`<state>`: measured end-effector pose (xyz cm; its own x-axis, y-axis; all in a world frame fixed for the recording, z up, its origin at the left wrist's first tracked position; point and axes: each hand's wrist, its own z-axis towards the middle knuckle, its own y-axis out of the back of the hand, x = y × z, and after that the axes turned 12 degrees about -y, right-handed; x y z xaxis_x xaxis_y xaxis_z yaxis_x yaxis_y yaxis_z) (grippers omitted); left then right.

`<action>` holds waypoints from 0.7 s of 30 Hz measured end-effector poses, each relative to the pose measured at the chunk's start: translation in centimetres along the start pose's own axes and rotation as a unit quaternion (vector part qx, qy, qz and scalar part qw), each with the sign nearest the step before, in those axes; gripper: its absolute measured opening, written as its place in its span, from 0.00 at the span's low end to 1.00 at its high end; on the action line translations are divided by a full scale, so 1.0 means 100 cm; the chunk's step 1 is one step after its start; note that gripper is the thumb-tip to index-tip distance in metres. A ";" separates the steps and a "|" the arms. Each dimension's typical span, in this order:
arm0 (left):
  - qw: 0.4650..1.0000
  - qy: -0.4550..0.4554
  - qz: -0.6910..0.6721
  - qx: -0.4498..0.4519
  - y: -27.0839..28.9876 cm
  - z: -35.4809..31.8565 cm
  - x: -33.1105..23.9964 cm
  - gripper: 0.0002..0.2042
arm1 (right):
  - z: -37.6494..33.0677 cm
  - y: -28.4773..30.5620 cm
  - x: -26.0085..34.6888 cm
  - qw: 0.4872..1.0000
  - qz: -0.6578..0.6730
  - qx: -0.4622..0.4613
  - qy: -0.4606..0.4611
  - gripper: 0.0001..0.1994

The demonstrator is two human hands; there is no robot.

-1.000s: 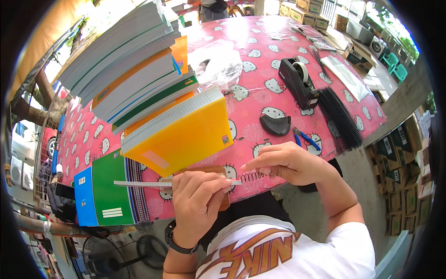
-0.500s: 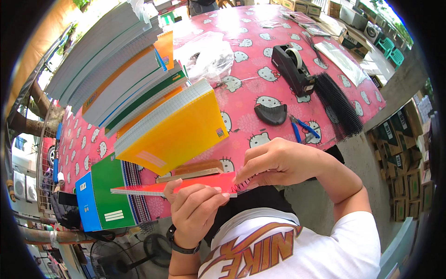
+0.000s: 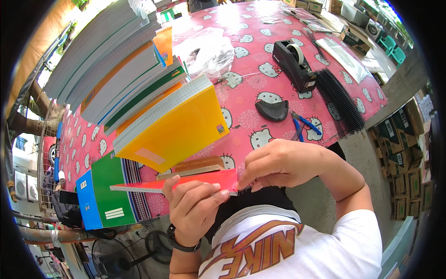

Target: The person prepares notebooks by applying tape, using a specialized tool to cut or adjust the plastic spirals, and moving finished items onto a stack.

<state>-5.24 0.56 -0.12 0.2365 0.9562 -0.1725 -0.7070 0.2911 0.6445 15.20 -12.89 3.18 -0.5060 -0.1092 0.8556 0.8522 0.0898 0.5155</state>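
My left hand (image 3: 193,204) is closed around a red-covered notebook (image 3: 147,187) with gridded pages, held nearly level by the table's near edge. At its right end, the fingers of my right hand (image 3: 281,160) pinch a thin black spiral coil (image 3: 247,187), which those fingers mostly hide. Just behind the red notebook lies a wooden block (image 3: 197,166). A yellow notebook (image 3: 179,128) leans at the front of a tall row of unbound notebooks (image 3: 116,69). Left of my hands are spiral-bound notebooks with green (image 3: 108,190) and blue (image 3: 87,200) covers.
Beyond my right hand lie blue-handled cutters (image 3: 304,128), a black curved piece (image 3: 272,110), a black tape dispenser (image 3: 295,65) and a bundle of black coils (image 3: 341,104). A clear plastic bag (image 3: 206,53) rests on the pink tablecloth (image 3: 251,83). A fan (image 3: 114,260) stands below left.
My right hand has shifted slightly along the red notebook's end, and less of the coil shows now. My left hand keeps its hold with little movement.
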 end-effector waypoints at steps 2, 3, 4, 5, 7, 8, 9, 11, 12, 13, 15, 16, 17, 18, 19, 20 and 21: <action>1.000 0.006 -0.010 -0.005 0.000 0.003 0.000 0.08 | 0.000 -0.004 -0.007 1.000 -0.013 -0.017 -0.016 0.11; 1.000 0.002 -0.009 -0.002 0.000 0.005 0.000 0.08 | 0.000 -0.006 -0.008 0.999 -0.027 -0.035 -0.031 0.12; 1.000 -0.003 -0.008 0.002 0.000 0.007 0.001 0.07 | 0.000 -0.007 -0.008 0.998 -0.030 -0.035 -0.031 0.12; 1.000 -0.004 -0.007 0.000 0.000 0.008 0.002 0.07 | 0.000 -0.008 -0.008 0.998 -0.035 -0.051 -0.032 0.12; 0.999 -0.029 -0.012 0.004 -0.002 0.005 0.006 0.09 | 0.000 -0.009 -0.006 0.996 -0.037 -0.067 -0.034 0.12; 0.999 -0.029 -0.012 0.004 -0.002 0.004 0.007 0.09 | 0.000 -0.007 -0.004 0.996 -0.056 -0.061 -0.039 0.12; 0.999 -0.038 -0.004 0.002 -0.002 0.002 0.007 0.08 | 0.001 -0.006 -0.002 0.995 -0.073 -0.055 -0.044 0.12; 0.999 -0.046 0.005 0.002 -0.002 0.001 0.007 0.08 | 0.001 -0.004 -0.002 0.994 -0.100 -0.049 -0.018 0.17; 0.999 -0.037 0.002 -0.002 -0.002 0.002 0.006 0.08 | 0.000 -0.002 -0.002 0.991 -0.129 -0.041 0.006 0.21; 1.000 -0.028 0.000 -0.005 -0.001 0.003 0.006 0.07 | -0.001 -0.001 -0.001 0.991 -0.129 -0.042 0.004 0.21; 1.000 -0.021 -0.009 -0.005 -0.001 0.007 0.006 0.07 | -0.004 0.001 0.001 0.980 -0.195 -0.030 0.002 0.24; 1.000 -0.013 -0.016 -0.007 -0.001 0.009 0.006 0.07 | -0.004 0.001 0.003 0.980 -0.196 -0.029 0.003 0.24; 1.000 -0.012 -0.016 -0.008 -0.001 0.010 0.007 0.07 | -0.005 0.000 0.004 0.973 -0.228 -0.041 -0.001 0.25; 0.999 -0.007 -0.029 -0.013 -0.002 0.012 0.007 0.08 | -0.006 -0.001 0.006 0.964 -0.261 -0.055 -0.007 0.27; 0.999 -0.003 -0.042 -0.018 -0.003 0.014 0.009 0.09 | -0.005 -0.002 0.007 0.963 -0.263 -0.055 -0.009 0.27; 0.999 -0.004 -0.043 -0.019 -0.004 0.015 0.010 0.09 | -0.003 -0.003 0.009 0.956 -0.280 -0.084 0.012 0.23; 0.999 -0.014 -0.048 -0.017 -0.003 0.016 0.013 0.09 | -0.001 -0.004 0.010 0.948 -0.295 -0.113 0.034 0.19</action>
<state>-3.62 1.68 0.62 0.3225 0.9228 -0.2107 -0.7028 0.3826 0.5998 14.35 -13.17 3.77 -0.9004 -0.1390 0.4122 0.4340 -0.2211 0.8734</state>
